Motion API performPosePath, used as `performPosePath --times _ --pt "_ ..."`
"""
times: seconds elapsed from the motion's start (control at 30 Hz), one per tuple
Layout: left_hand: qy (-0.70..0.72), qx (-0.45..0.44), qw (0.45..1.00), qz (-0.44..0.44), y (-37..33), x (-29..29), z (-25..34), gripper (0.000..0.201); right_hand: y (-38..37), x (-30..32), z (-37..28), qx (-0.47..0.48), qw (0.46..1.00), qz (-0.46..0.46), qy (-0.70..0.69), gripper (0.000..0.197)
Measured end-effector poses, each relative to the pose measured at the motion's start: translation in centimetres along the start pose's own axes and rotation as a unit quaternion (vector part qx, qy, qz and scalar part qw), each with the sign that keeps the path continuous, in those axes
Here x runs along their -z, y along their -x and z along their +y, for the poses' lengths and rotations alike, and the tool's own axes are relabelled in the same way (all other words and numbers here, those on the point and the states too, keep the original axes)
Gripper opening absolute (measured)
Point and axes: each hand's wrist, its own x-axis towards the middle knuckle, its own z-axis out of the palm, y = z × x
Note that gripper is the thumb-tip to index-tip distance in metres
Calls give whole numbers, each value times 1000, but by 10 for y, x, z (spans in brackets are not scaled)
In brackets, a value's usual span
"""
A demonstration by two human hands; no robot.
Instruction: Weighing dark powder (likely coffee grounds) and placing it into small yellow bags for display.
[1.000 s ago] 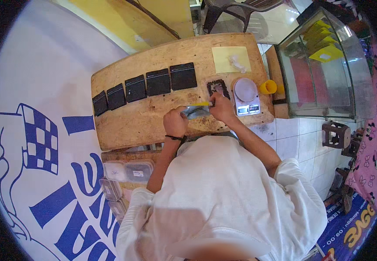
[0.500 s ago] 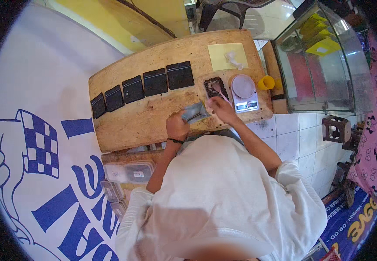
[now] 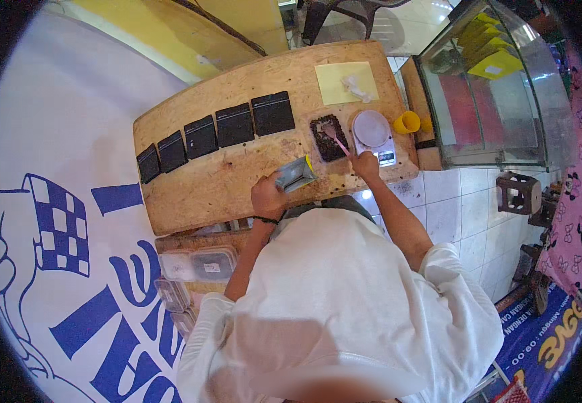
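Observation:
My left hand (image 3: 269, 197) is closed around the side of a small pouch (image 3: 296, 174). The pouch's mouth gapes, showing a silvery inside and a yellow edge. My right hand (image 3: 366, 164) grips the end of a pink spoon (image 3: 341, 146) by the front of the scale. The spoon's head lies in a shallow clear tub (image 3: 334, 160) of dark granules. Just right of the tub stands a kitchen scale (image 3: 372, 129) with a round pale platform and a lit display, partly covered by my right hand.
Several black pouches (image 3: 235, 125) lie in a row along the wooden table (image 3: 203, 181). A yellow sheet (image 3: 334, 84) with crumpled white tissue lies at the back. A yellow cup (image 3: 408, 122) stands right of the scale, beside a glass case (image 3: 485, 107). Lidded plastic boxes (image 3: 213, 263) sit below left.
My right hand has moved right, away from the pouch's mouth, and now grips the spoon's handle. The left hand still holds the pouch in nearly the same place.

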Motion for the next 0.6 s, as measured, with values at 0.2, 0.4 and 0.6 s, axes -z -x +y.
performPosePath --times 0.2,0.4,0.6 --pt "6 12 1000 -16 3 0 1 35 11 1 -18 -126 929 -8 -349 26" --pt "21 25 999 -28 5 -3 0 34 3 1 -20 -82 952 30 -295 29" --pt "12 52 997 -51 3 -1 5 36 5 10 -50 -79 941 48 -324 33"
